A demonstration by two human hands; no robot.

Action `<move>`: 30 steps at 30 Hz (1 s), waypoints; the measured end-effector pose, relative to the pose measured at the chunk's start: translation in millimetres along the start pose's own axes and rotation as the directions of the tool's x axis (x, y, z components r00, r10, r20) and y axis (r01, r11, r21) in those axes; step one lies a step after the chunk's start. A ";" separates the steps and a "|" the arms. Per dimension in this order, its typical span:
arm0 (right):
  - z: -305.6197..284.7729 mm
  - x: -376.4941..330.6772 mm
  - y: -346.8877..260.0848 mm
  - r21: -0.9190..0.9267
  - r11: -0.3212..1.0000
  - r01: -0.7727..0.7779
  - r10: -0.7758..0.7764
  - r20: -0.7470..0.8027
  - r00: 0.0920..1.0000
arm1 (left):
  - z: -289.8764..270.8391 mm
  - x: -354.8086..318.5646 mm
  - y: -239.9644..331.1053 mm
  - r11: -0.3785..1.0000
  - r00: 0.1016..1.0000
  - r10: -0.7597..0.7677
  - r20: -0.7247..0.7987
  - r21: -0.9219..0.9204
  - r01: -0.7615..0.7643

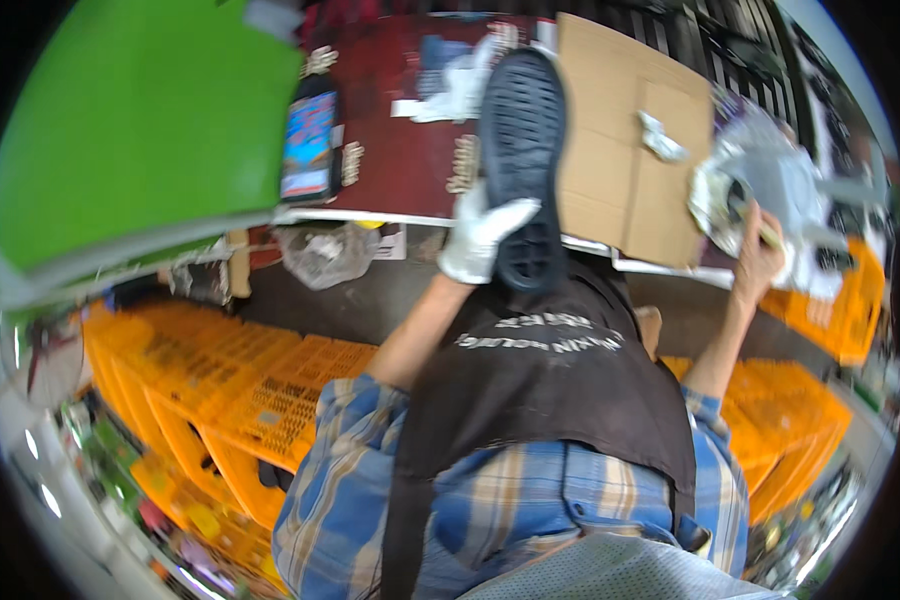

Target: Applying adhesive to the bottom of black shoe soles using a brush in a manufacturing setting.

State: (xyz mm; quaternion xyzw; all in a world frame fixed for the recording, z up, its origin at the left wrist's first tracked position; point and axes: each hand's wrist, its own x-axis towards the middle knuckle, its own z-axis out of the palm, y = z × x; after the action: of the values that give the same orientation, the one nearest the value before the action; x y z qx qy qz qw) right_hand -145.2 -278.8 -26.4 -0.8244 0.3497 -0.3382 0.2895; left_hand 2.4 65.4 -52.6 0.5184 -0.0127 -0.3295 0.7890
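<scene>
A black shoe sole (523, 130) is held up in front of me, with its ridged, patterned face showing. My left hand (478, 238), in a white glove, grips it near its lower end, the thumb lying across it. At the right, my bare right hand (758, 258) is closed on a pale-handled tool (771, 236) whose working end I cannot make out. That hand is beside a whitish tub (712, 195) with a dark opening, wrapped in clear plastic.
Brown cardboard (605, 150) lies on the dark red tabletop (390, 180), a crumpled white scrap (660, 137) on it. A dark box with a blue label (310, 145) stands left, beside a green surface (150, 120). Orange crates (300, 385) flank me. A plastic bag (325, 255) hangs below the table edge.
</scene>
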 end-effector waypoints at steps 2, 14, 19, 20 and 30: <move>-0.6 -1.2 7.1 -0.010 1.000 0.028 -0.028 0.007 1.000 | 11.9 -1.1 4.2 0.988 0.997 0.005 0.074 -0.154 0.007; -7.8 -13.6 -23.3 0.280 0.954 -0.104 0.122 -0.048 0.991 | 12.5 -4.0 15.3 0.898 0.975 -0.061 0.216 -0.415 0.148; -19.3 -27.5 -3.3 0.268 0.951 -0.157 0.163 -0.002 0.987 | 14.3 -1.9 14.9 0.878 0.966 -0.064 0.250 -0.447 0.174; -19.9 -30.6 -6.5 0.268 0.953 -0.141 0.153 -0.024 0.988 | 13.3 -0.2 13.4 0.882 0.959 -0.063 0.277 -0.433 0.183; -25.7 -35.9 -15.6 0.234 0.962 -0.139 0.150 -0.028 0.988 | 14.5 7.2 4.2 0.878 0.924 -0.002 0.382 -0.442 0.185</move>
State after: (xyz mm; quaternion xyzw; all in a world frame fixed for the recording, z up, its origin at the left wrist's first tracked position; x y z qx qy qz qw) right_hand -177.6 -248.1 -12.5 -0.7494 0.3736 -0.3730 0.3995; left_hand 4.9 50.8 -44.7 0.2402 -0.0555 -0.4527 0.8569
